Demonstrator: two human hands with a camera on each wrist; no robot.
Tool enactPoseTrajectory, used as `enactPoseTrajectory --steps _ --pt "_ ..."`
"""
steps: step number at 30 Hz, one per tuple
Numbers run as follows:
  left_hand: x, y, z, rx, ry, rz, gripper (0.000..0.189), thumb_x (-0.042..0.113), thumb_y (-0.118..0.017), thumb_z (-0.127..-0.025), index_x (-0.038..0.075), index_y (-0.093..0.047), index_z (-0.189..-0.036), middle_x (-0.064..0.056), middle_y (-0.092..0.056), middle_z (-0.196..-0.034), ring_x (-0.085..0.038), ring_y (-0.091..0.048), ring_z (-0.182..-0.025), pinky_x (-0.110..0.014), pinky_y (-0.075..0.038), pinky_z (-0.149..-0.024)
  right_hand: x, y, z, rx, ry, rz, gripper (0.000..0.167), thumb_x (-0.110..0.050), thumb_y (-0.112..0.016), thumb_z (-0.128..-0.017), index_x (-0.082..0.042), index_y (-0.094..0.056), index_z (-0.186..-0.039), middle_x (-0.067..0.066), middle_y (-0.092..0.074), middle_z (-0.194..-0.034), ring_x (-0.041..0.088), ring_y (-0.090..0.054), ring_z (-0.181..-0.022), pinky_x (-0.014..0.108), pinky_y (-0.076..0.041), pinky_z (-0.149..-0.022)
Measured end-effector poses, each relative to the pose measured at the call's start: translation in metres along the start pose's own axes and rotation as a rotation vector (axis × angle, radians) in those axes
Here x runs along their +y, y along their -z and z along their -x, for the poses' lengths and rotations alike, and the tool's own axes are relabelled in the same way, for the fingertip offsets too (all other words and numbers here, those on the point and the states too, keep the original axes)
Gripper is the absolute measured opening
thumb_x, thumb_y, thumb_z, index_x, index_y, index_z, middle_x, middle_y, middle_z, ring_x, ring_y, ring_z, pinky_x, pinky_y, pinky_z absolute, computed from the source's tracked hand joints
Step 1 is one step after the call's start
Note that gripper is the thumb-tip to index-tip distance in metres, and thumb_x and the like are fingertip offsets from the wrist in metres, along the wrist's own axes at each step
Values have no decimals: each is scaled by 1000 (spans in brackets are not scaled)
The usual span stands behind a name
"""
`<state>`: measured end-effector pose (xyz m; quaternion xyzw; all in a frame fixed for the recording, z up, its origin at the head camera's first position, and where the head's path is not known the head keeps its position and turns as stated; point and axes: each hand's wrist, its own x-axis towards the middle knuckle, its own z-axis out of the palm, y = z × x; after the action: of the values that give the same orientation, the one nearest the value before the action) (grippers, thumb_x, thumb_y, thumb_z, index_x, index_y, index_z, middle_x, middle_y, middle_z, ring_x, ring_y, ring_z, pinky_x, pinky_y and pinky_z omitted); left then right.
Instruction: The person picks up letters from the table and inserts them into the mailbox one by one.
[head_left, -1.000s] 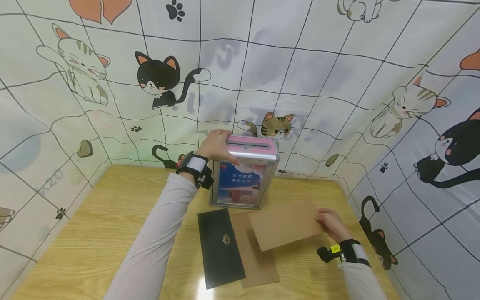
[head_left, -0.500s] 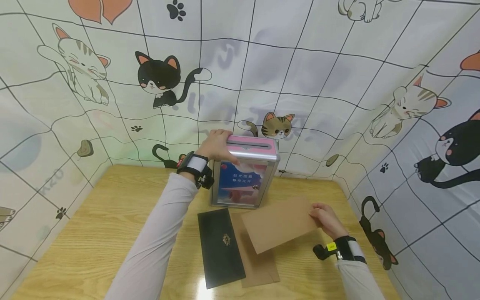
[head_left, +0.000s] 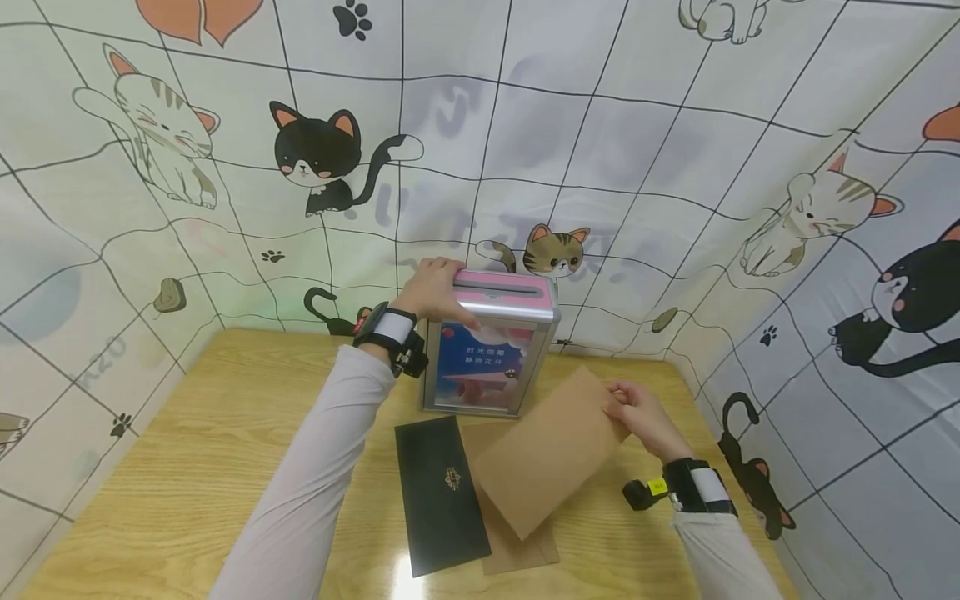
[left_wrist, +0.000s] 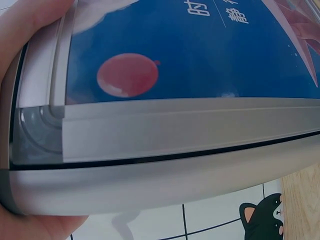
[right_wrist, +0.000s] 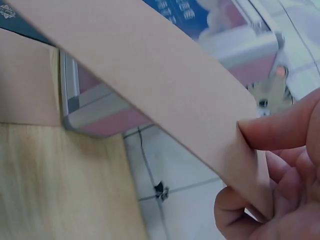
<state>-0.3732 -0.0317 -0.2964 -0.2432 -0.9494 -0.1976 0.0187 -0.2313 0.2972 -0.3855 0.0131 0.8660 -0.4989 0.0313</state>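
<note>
A silver-framed letter box (head_left: 480,379) with a pink slotted top and a blue picture front stands upright at the table's back. My left hand (head_left: 435,292) grips its top left corner, thumb on the front and fingers over the far side. In the left wrist view the letter box (left_wrist: 190,130) fills most of the frame. My right hand (head_left: 637,417) pinches the right end of a brown kraft envelope (head_left: 551,454), raised at a slant before the box. The right wrist view shows thumb and curled fingers on the edge of this envelope (right_wrist: 165,85).
On the wooden table (head_left: 247,450) a black envelope (head_left: 442,500) with a gold emblem lies in front of the box. Beside it is a second brown envelope (head_left: 525,554), partly covered by the raised one. A cat-print wall covering (head_left: 450,158) rises directly behind.
My right hand has moved left and towards the box, turning the brown envelope so its right end points up and its near corner dips. The left hand and the letter box have stayed put.
</note>
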Motion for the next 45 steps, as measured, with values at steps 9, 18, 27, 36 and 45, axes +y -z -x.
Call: enactPoseTrajectory --steps 9,18,27,36,45 --pt "-1 -2 -1 2 0 5 106 53 -77 -53 6 -34 -138 -13 -36 -139 -30 -29 -125 -42 -33 -101 -39 -11 -7 -42 236 311 20 -5 -59 -83 2 -58 -102 15 -63 -93 20 -54 -81 31 -44 -69" --pt "-2 -3 -2 8 8 11 107 54 -77 -52 8 -34 -138 -11 -36 -138 -28 -29 -124 -42 -34 -99 -78 -31 -8 -134 464 481 16 2 -58 -81 0 -61 -97 15 -64 -94 24 -60 -84 39 -50 -73" --pt "-1 -3 -2 17 0 1 106 54 -77 -52 8 -35 -138 -12 -37 -137 -29 -29 -124 -42 -34 -99 -100 -49 -12 -185 645 580 18 3 -58 -81 -4 -63 -97 10 -67 -88 17 -61 -74 31 -51 -64" --pt "-3 -4 -1 24 2 2 106 54 -77 -52 8 -35 -137 -12 -37 -137 -29 -29 -124 -42 -33 -100 -115 -60 -16 -235 662 615 17 2 -56 -82 -8 -64 -93 2 -65 -83 8 -53 -66 23 -47 -59" --pt "-3 -3 -1 24 5 1 106 55 -77 -51 9 -36 -137 -11 -38 -136 -28 -30 -124 -42 -34 -99 -116 -65 -15 -257 674 607 18 3 -55 -82 -8 -64 -92 2 -65 -81 7 -52 -64 21 -45 -58"
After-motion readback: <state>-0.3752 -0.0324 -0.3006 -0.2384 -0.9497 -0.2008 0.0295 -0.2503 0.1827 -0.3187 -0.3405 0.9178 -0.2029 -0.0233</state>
